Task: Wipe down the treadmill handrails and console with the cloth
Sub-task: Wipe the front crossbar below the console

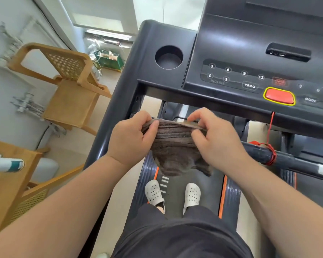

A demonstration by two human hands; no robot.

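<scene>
We note a chair (pixel 69 88) at far left, then the left handrail (pixel 107 127), untouched. Our left hand (pixel 131 138) pinches the cloth (pixel 175 149) by its upper edge; our right hand (pixel 217 140) pinches the same edge. The cloth hangs between them over the belt (pixel 174 201), below the console (pixel 250 43), touching neither.

cane-back wooden chair (pixel 71 86): by left wall | green box (pixel 110 60): beyond it | white-and-teal bottle (pixel 7 164): far left edge

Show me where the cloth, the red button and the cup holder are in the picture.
cloth (pixel 173 146), head view, on its ribbed middle.
red button (pixel 279 96), head view, on its red face.
cup holder (pixel 168 61), head view, on its dark inner floor.
</scene>
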